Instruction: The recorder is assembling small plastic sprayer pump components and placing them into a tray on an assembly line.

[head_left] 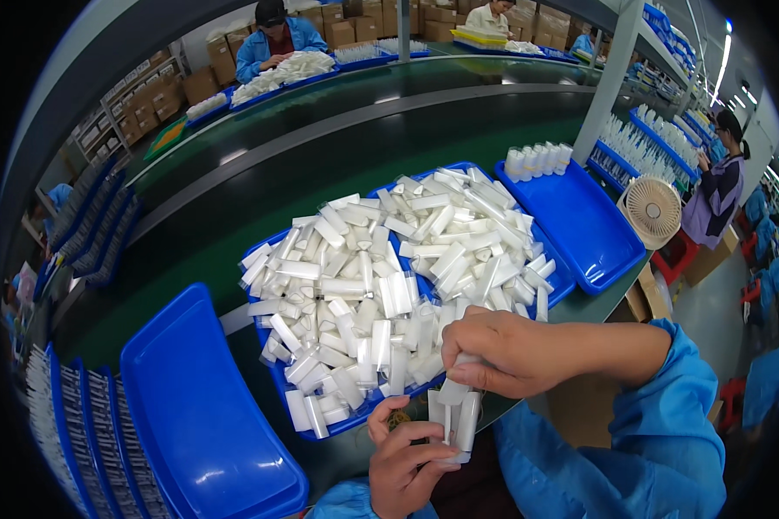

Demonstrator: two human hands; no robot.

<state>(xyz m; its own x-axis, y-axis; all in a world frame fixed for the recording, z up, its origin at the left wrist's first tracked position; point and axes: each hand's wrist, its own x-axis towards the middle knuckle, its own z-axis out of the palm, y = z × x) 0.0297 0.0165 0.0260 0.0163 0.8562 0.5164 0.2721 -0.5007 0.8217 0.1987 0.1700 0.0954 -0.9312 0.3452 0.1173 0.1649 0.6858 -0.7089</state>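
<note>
Below the heaped tray, both hands' fingers clamp upright white tubes — long axis vertical.

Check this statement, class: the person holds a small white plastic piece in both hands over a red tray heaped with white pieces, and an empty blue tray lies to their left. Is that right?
Not quite. The heaped tray is blue, not red, as the head view shows. The rest holds: the left hand and right hand hold a white plastic piece between them, and the empty blue tray lies to the left.
</note>
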